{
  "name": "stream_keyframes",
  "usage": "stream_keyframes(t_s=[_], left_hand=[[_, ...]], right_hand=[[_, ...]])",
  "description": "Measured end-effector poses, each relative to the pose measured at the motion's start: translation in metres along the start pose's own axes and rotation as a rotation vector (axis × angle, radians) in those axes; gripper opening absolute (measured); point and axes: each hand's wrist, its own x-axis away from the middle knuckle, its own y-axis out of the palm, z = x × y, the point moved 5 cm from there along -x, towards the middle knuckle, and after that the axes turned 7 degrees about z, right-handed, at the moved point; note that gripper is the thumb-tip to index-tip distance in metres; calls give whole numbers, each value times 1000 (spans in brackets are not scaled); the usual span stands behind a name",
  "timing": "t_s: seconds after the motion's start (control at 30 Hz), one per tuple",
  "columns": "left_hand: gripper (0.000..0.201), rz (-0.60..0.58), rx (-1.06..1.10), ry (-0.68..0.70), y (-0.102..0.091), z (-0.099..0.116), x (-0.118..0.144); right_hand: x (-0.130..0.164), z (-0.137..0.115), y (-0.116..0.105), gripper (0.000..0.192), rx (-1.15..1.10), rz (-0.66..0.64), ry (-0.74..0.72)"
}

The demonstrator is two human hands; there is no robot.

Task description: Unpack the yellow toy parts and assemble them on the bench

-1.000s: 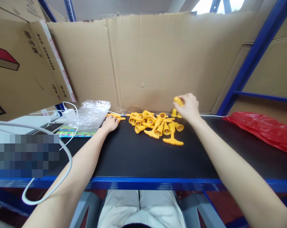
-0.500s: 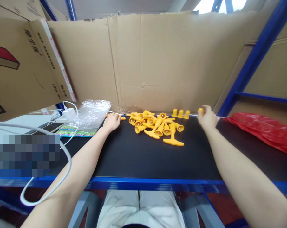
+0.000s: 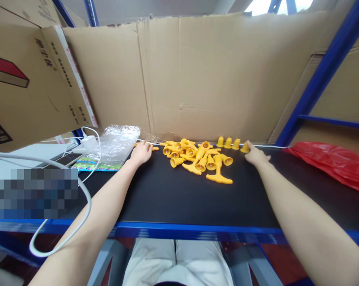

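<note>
A heap of yellow plastic horn-shaped parts lies on the black shelf top, some with T-shaped ends. Behind it, several small yellow cones stand upright in a row along the cardboard wall. My right hand lies at the right end of that row, fingertips touching the last cone. My left hand rests flat on the shelf over a yellow part at the heap's left edge.
A crumpled clear plastic bag lies to the left, with a white charger and cable beside it. A red plastic bag lies at the right. Cardboard walls the back. A blue shelf post rises at the right.
My right hand carried a yellow cone from above the heap out to the right, then set it down at the right end of the row. My left hand stayed put.
</note>
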Motion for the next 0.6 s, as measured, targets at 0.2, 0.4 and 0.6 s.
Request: stream_keyframes(t_s=[0.2, 0.4, 0.6], left_hand=[[36, 10, 20, 9, 3, -3, -2], [33, 29, 52, 6, 3, -5, -3], [33, 44, 70, -11, 3, -6, -3]], right_hand=[[-7, 1, 17, 75, -56, -137, 27], [-13, -13, 24, 73, -103, -215, 27], [-12, -18, 20, 68, -85, -188, -36]])
